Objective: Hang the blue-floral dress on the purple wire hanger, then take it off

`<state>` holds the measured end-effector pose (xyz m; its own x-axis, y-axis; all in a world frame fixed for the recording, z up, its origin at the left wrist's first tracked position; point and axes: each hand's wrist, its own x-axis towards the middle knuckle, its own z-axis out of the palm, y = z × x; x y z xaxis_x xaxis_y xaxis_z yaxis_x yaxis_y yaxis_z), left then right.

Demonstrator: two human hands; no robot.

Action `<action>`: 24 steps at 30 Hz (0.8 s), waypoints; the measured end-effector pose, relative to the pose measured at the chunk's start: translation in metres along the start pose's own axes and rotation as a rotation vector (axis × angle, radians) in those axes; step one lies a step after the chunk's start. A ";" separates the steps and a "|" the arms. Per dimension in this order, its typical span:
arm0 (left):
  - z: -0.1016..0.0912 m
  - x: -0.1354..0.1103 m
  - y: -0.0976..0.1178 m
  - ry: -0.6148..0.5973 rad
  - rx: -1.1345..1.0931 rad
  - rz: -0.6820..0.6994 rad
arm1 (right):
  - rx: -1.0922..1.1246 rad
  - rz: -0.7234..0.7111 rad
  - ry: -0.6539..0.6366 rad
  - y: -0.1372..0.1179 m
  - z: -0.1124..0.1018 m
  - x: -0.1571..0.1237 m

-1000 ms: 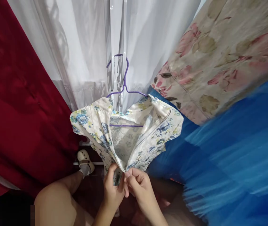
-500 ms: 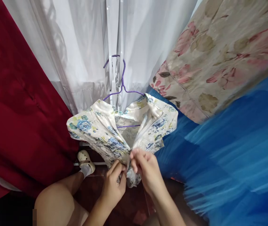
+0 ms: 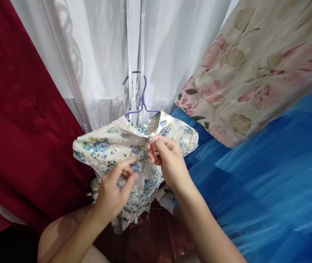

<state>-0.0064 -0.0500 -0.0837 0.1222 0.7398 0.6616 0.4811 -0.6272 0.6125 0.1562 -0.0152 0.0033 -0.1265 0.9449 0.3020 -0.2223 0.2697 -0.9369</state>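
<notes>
A white floral blouse [image 3: 101,148] with blue flowers hangs on a purple wire hanger [image 3: 143,98], its front closed up to the round neckline. At the top of the front zipper, just under the collar, my right hand [image 3: 167,155] pinches the zipper pull, which its fingertips mostly cover. Lower and to the left, my left hand [image 3: 116,190] is held in front of the blouse with thumb and fingers apart, holding nothing.
Clear straps [image 3: 141,44] hold up the hanger before a white curtain [image 3: 98,54]. Red cloth [image 3: 21,128] hangs at left; floral cloth [image 3: 227,73] and blue tulle [image 3: 254,175] hang at right. My clog-shod feet are beside the blouse, above a dark red tiled floor [image 3: 156,237].
My right hand has moved up to the neckline, and the blouse's open V front is now closed. My left hand has let go of the lower front and shifted left and up, its fingers spread.
</notes>
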 end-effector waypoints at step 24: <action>0.003 0.029 -0.128 0.439 -0.482 -0.577 | -0.303 -0.037 0.214 0.095 -0.058 -0.041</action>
<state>-0.0619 0.0522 -0.1442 -0.4208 0.8754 0.2380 -0.0668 -0.2916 0.9542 0.1963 -0.0178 -0.1082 0.0883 0.9421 0.3234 0.0775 0.3171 -0.9452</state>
